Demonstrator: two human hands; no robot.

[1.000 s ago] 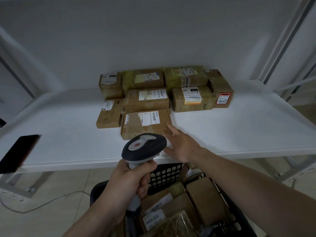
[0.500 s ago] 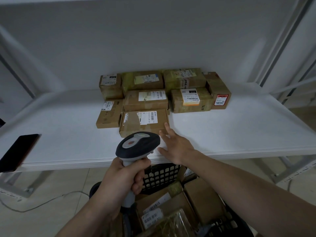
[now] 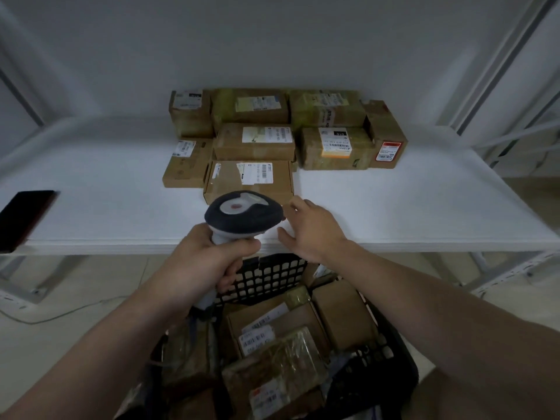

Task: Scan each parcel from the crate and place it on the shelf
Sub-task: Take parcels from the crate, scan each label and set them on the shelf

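Parcels (image 3: 272, 328) wait in the near crate (image 3: 394, 368), above them the left hand (image 3: 209, 256) grips the scanner (image 3: 244, 213), and the right hand (image 3: 315, 228), loose and empty, has drawn back from the front parcel (image 3: 248, 180), now left on the shelf (image 3: 394, 207), so another likely comes next.

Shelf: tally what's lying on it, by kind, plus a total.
Cardboard parcels: 8
Black phone: 1
Total: 9
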